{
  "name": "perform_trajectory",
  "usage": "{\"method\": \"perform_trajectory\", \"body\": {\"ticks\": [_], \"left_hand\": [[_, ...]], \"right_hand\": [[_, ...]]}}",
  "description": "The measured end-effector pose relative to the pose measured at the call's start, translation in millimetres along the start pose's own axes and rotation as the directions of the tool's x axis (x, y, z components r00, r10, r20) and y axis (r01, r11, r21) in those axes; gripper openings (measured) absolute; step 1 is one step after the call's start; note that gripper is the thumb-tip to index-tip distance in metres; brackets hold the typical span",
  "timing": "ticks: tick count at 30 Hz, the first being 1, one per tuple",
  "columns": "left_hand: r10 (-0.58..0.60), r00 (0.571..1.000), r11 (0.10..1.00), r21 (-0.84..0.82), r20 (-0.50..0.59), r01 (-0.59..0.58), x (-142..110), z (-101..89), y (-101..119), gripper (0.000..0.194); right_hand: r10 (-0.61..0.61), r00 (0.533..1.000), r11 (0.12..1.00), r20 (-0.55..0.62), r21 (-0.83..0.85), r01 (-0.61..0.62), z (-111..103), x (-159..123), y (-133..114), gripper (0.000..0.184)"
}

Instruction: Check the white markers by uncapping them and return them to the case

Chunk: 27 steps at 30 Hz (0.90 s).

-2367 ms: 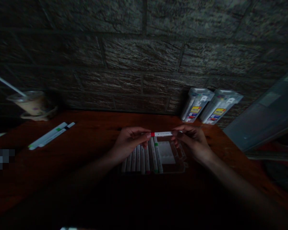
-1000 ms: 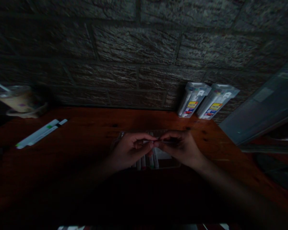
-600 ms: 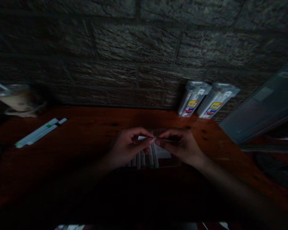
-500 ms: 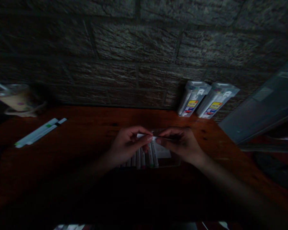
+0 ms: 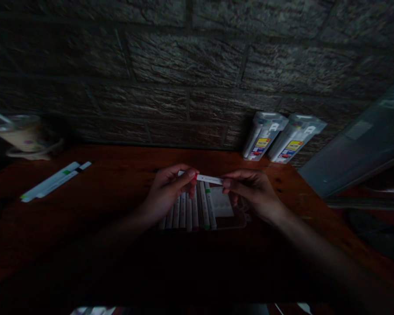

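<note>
A white marker (image 5: 209, 179) with a red band is held level between my hands, above a clear plastic case (image 5: 231, 227). My left hand (image 5: 168, 188) pinches its left end near the red band. The other end is between the thumb and fingers of my right hand (image 5: 251, 190). Below, several white markers (image 5: 186, 214) lie side by side in the case, some with coloured bands or tips. To their right a pale paper or label (image 5: 222, 203) shows in the case. My left fingers hide the tops of some markers.
Two clear marker cases (image 5: 258, 135) with yellow and blue labels stand against the stone wall (image 5: 184, 57) at the back right. Two white markers (image 5: 54, 183) lie on the wooden table (image 5: 118, 175) at left. Behind them is a drink cup (image 5: 19, 135) with a straw.
My hands have moved apart and slightly up, so more of the held marker and its red band shows. My left hand has shifted left, uncovering more markers in the case.
</note>
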<state>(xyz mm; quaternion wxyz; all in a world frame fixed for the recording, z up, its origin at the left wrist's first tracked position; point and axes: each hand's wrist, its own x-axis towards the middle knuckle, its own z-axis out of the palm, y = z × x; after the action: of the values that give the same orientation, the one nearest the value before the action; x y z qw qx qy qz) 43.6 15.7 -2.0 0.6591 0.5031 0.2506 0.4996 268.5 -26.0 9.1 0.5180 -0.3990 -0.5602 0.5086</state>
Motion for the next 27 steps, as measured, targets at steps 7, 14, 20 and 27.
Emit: {"method": "perform_trajectory", "body": {"ticks": [7, 14, 20, 27], "left_hand": [[0.004, 0.999, 0.998, -0.059, -0.04, -0.007, 2.0, -1.3, 1.4, 0.012], [-0.02, 0.998, 0.997, -0.076, -0.068, 0.015, 2.9, -0.2, 3.2, 0.015], [-0.007, 0.997, 0.996, -0.089, -0.08, 0.0, 4.6, -1.8, 2.1, 0.013], [-0.039, 0.997, 0.997, -0.074, -0.068, 0.034, 4.7, -1.9, 1.0, 0.014]], "right_hand": [[0.005, 0.998, 0.992, 0.068, 0.122, -0.014, -1.9, 0.4, -1.4, 0.017], [0.016, 0.991, 0.98, 0.131, 0.194, -0.042, -3.8, -0.8, -1.9, 0.022], [0.013, 0.984, 0.98, 0.176, 0.194, -0.048, -2.8, -1.3, -4.7, 0.025], [-0.071, 0.996, 0.997, 0.047, 0.035, 0.069, -1.4, -0.4, -2.8, 0.021]]}}
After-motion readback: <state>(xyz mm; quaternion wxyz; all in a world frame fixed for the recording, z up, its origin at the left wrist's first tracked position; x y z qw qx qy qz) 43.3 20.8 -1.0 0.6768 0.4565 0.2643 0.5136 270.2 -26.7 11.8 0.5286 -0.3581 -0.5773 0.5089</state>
